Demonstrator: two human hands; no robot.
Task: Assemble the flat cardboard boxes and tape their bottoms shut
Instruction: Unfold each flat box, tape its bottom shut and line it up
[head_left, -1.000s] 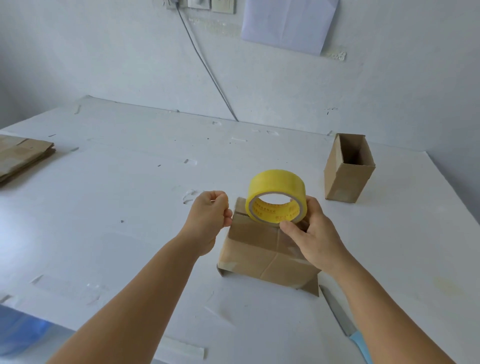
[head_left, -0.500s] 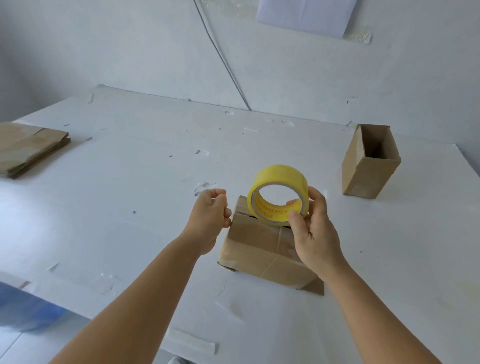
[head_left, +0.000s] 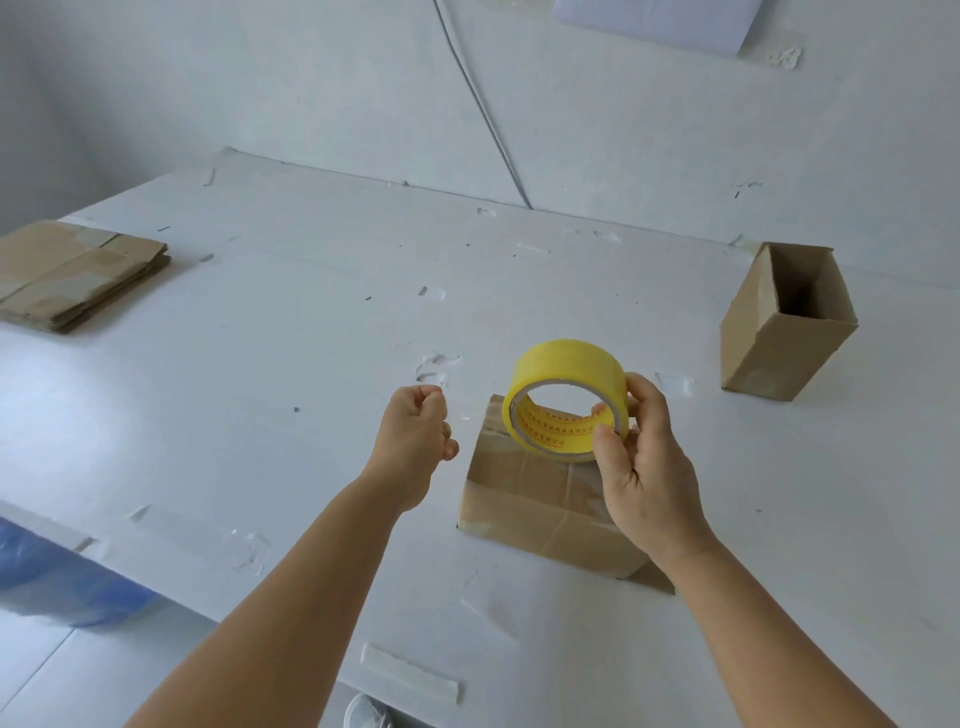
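Head view, left to right: a flat stack (head_left: 78, 273) waits at 10 o'clock, still unassembled. The left hand (head_left: 415, 441) pinches what seems a clear tape end. The right hand (head_left: 644, 467) grips the roll (head_left: 566, 400) above the box (head_left: 540, 509), its bottom seemingly untaped. One box (head_left: 784, 327) stands finished at 2 o'clock.

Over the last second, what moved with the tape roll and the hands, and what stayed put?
The right hand has tipped the yellow tape roll more upright above the upside-down box, its thumb shifting onto the near rim. The left hand stays curled beside the box, possibly pinching clear tape; I cannot tell. The upright open box and flat cardboard stack have not moved; their shift in frame is head motion.
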